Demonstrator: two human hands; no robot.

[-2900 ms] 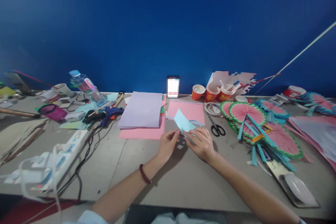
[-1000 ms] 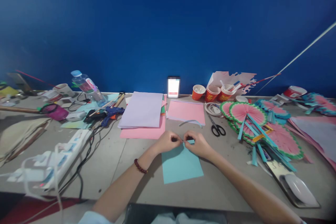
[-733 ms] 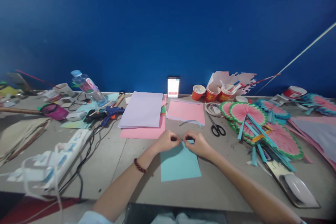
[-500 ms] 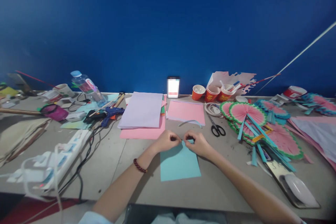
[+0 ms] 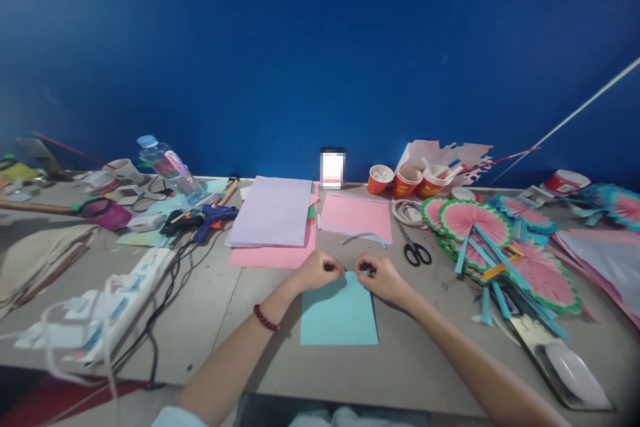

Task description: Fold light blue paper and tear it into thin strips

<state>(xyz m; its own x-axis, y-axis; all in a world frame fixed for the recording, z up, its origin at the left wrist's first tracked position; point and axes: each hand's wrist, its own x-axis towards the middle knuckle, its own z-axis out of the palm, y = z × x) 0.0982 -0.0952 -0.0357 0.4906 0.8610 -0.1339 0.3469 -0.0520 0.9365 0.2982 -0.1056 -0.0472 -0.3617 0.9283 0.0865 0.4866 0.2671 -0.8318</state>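
Note:
A light blue sheet of paper [image 5: 340, 313] lies flat on the table in front of me. My left hand [image 5: 321, 271] pinches its far edge near the middle, thumb against fingertips. Close by on the right, my right hand [image 5: 379, 275] is pinched at the sheet's far right corner. A small gap separates the two hands. The far edge is partly hidden under my fingers. Beyond them lies a thin curled pale blue paper strip [image 5: 364, 236], partly over a pink sheet [image 5: 356, 216].
Lilac paper [image 5: 273, 210] is stacked at centre left. Black-handled scissors [image 5: 417, 253], red paper cups [image 5: 407, 183] and watermelon-patterned paper fans [image 5: 475, 223] are on the right. A phone [image 5: 333, 169] stands against the blue wall. A power strip [image 5: 125, 303] and cables lie left.
The blue paper, earlier lifted and folded in my hands, now lies flat. It has turned slightly and squared up to the table edge. My hands have moved slightly apart.

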